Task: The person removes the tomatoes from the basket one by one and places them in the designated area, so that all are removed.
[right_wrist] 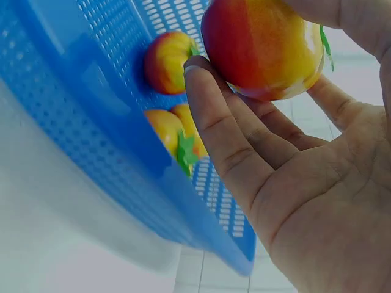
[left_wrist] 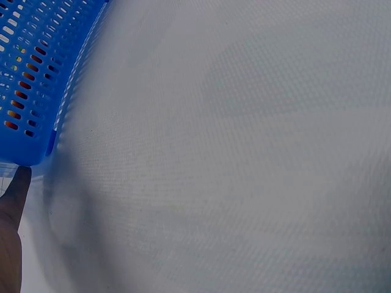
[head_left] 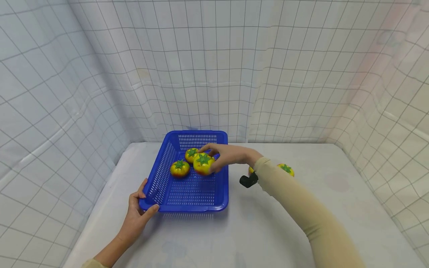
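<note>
Over the inside of a blue plastic basket (head_left: 191, 195), my right hand (head_left: 231, 154) grips a yellow tomato (head_left: 203, 163) with a red underside and a green leafy top. The right wrist view shows that tomato (right_wrist: 263, 49) between the thumb and fingertips. Two similar tomatoes lie in the basket, one to the left (head_left: 180, 169) and one farther back (head_left: 191, 154). At the basket's near left corner my left hand (head_left: 134, 217) holds the rim, thumb along the front edge and fingers on the outer side. Only part of the left hand (left_wrist: 11, 226) shows in its wrist view.
On the white table (head_left: 268, 230), right of the basket, sits another tomato (head_left: 286, 169); one more (head_left: 251, 170) is mostly hidden by my right forearm. A black device (head_left: 248, 181) is at my right wrist. White grid-patterned curtains (head_left: 214, 74) surround the back and sides.
</note>
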Demonstrator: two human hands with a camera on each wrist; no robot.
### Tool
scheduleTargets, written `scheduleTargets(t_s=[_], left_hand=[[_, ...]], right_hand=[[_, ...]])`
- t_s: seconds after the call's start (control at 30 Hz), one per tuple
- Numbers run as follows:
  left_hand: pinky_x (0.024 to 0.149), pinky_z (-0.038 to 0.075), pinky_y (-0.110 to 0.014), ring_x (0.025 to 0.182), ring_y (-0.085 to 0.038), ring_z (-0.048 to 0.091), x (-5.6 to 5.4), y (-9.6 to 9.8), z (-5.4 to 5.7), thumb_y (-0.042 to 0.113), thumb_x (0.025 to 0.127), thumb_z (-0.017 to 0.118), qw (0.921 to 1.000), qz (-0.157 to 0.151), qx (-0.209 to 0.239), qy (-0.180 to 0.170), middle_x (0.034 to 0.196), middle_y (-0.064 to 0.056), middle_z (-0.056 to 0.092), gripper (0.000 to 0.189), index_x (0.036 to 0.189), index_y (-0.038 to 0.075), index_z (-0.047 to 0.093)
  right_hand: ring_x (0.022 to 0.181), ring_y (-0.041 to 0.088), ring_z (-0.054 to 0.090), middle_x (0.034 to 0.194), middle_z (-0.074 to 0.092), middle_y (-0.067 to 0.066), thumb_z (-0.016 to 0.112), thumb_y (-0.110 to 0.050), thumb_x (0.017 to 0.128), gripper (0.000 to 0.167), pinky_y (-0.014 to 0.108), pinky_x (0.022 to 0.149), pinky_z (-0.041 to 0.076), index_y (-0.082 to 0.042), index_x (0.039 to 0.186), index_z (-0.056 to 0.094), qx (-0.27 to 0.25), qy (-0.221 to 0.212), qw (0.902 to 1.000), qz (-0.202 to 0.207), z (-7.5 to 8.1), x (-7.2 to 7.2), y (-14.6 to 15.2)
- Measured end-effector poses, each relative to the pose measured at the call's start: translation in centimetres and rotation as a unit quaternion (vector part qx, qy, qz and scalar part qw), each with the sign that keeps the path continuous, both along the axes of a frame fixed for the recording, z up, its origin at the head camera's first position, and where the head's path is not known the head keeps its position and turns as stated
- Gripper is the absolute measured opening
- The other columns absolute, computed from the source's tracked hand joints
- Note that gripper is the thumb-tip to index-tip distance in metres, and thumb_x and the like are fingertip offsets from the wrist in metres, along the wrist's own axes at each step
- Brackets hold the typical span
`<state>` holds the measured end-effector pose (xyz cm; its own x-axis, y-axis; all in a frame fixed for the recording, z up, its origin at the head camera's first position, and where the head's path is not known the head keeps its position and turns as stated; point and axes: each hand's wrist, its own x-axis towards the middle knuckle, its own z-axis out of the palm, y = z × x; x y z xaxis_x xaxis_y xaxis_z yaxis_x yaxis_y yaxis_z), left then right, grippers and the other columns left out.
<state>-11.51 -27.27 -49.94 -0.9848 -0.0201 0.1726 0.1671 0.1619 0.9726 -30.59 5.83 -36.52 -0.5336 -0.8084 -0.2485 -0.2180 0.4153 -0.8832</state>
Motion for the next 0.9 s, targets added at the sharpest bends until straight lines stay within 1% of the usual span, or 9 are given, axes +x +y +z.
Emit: scheduleTargets(t_s=[0.2, 0.3, 0.43, 0.53, 0.6, 0.77, 0.9], left_hand=[[0.096, 0.044, -0.012, 0.146, -0.044, 0.015, 0.1, 0.0, 0.1, 0.001, 0.103, 0.056, 1.0000, -0.001, -0.004, 0.000, 0.172, 0.005, 0.001, 0.044, 0.119, 0.018, 0.019], [0.096, 0.044, -0.012, 0.145, -0.044, 0.016, 0.1, 0.1, 0.1, 0.001, 0.103, 0.056, 1.0000, -0.002, -0.002, -0.001, 0.172, 0.005, 0.001, 0.044, 0.119, 0.018, 0.019], [0.096, 0.044, -0.012, 0.145, -0.044, 0.016, 0.1, 0.1, 0.1, 0.001, 0.103, 0.056, 1.0000, -0.002, -0.001, -0.001, 0.172, 0.005, 0.001, 0.044, 0.119, 0.018, 0.019], [0.096, 0.044, -0.012, 0.145, -0.044, 0.017, 0.1, 0.1, 0.1, 0.001, 0.103, 0.056, 1.0000, 0.000, -0.001, -0.001, 0.172, 0.005, 0.001, 0.044, 0.119, 0.019, 0.020], [0.096, 0.044, -0.012, 0.145, -0.043, 0.017, 0.1, 0.1, 0.1, 0.001, 0.103, 0.056, 1.0000, 0.000, -0.001, -0.001, 0.172, 0.005, 0.001, 0.044, 0.119, 0.019, 0.020], [0.096, 0.044, -0.012, 0.144, -0.042, 0.019, 0.1, 0.1, 0.0, 0.001, 0.103, 0.056, 1.0000, 0.002, -0.004, 0.002, 0.172, 0.005, 0.002, 0.043, 0.119, 0.019, 0.020], [0.095, 0.045, -0.012, 0.144, -0.042, 0.019, 0.1, 0.1, 0.0, 0.001, 0.103, 0.056, 1.0000, 0.003, -0.005, 0.002, 0.172, 0.005, 0.003, 0.044, 0.119, 0.019, 0.020]], right_hand=[[0.119, 0.028, 0.060, 0.147, 0.040, 0.011, 0.081, -0.022, 0.083, 0.074, 0.038, 0.092, 0.056, -0.030, 0.147, 0.045, -0.007, -0.004, 0.9999, -0.010, 0.1, -0.5, 2.1], [0.121, 0.027, 0.058, 0.146, 0.041, 0.009, 0.082, -0.025, 0.083, 0.073, 0.039, 0.093, 0.056, -0.033, 0.145, 0.046, -0.006, 0.000, 0.9997, -0.022, 0.2, -0.6, 3.1], [0.124, 0.026, 0.056, 0.147, 0.041, 0.007, 0.083, -0.030, 0.083, 0.072, 0.045, 0.097, 0.054, -0.036, 0.145, 0.047, 0.000, 0.009, 0.9993, -0.035, 0.3, -0.6, 4.4], [0.123, 0.026, 0.056, 0.148, 0.040, 0.007, 0.083, -0.033, 0.083, 0.073, 0.046, 0.097, 0.053, -0.038, 0.145, 0.046, 0.008, 0.020, 0.9988, -0.044, 0.4, -0.6, 5.4], [0.125, 0.026, 0.055, 0.149, 0.040, 0.006, 0.083, -0.033, 0.083, 0.072, 0.045, 0.097, 0.053, -0.038, 0.145, 0.047, 0.013, 0.024, 0.9983, -0.052, 0.5, -0.5, 6.1], [0.132, 0.028, 0.048, 0.151, 0.039, 0.006, 0.084, -0.029, 0.082, 0.073, 0.046, 0.097, 0.053, -0.038, 0.144, 0.047, 0.021, 0.030, 0.9970, -0.068, 0.6, -0.5, 7.7], [0.137, 0.028, 0.041, 0.152, 0.039, 0.004, 0.083, -0.032, 0.082, 0.075, 0.051, 0.103, 0.048, -0.041, 0.146, 0.045, 0.039, 0.049, 0.9946, -0.082, 0.6, -0.5, 9.2]])
